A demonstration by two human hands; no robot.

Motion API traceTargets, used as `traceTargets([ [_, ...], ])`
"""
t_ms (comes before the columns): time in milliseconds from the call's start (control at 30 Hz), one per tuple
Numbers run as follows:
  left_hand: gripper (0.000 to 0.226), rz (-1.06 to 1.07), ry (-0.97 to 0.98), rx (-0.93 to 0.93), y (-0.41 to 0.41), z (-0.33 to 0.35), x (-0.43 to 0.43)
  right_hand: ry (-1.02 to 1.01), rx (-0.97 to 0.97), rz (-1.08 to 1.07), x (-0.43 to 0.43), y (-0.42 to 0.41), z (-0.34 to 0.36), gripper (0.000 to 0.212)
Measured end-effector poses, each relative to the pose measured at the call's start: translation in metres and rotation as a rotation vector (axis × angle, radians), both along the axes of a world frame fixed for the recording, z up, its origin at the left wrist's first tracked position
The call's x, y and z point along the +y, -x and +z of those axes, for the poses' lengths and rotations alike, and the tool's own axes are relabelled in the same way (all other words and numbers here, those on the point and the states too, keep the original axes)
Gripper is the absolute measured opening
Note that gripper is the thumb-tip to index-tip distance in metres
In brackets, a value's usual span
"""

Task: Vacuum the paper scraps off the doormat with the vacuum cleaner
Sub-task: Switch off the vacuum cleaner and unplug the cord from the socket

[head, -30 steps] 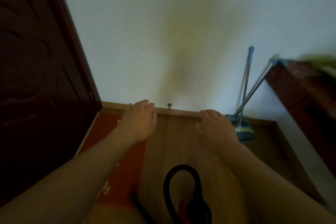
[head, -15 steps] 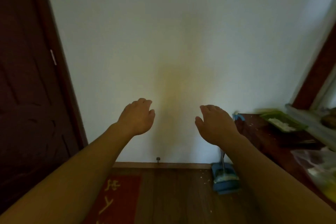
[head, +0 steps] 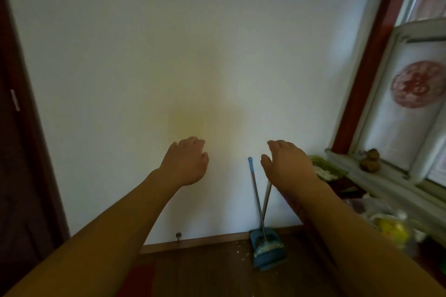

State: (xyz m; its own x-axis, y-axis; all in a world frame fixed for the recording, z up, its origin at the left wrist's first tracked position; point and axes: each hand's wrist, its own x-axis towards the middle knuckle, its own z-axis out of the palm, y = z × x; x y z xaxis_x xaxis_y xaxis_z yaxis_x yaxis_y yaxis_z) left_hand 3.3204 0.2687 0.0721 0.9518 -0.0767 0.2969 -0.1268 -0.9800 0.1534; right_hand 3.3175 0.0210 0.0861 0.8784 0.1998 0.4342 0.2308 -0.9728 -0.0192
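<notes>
The view has swung up and rightward, leaving the doormat (head: 142, 277) a red sliver beside the left forearm, while left hand (head: 185, 164) and right hand (head: 287, 164) hover palms-down before the wall (head: 217, 55), fingers loosely curled, empty.

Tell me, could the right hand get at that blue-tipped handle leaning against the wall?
Probably yes. The right hand is open and empty, and nothing shows between it and the blue-tipped handle, which stands just left of the thumb in this view. Depth cannot be judged, so a step forward may be needed.
</notes>
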Motion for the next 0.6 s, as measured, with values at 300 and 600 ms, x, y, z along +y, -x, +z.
traceTargets([
  [300, 0.05, -0.393, 0.06, 0.027, 0.004, 0.001, -0.057, -0.058, 0.05, -0.385, -0.036, 0.092, 0.003, 0.042],
  [600, 0.046, -0.864, 0.075, 0.056, 0.092, -0.011, -0.196, -0.075, 0.022, -0.831, -0.111, 0.276, -0.009, 0.039],
])
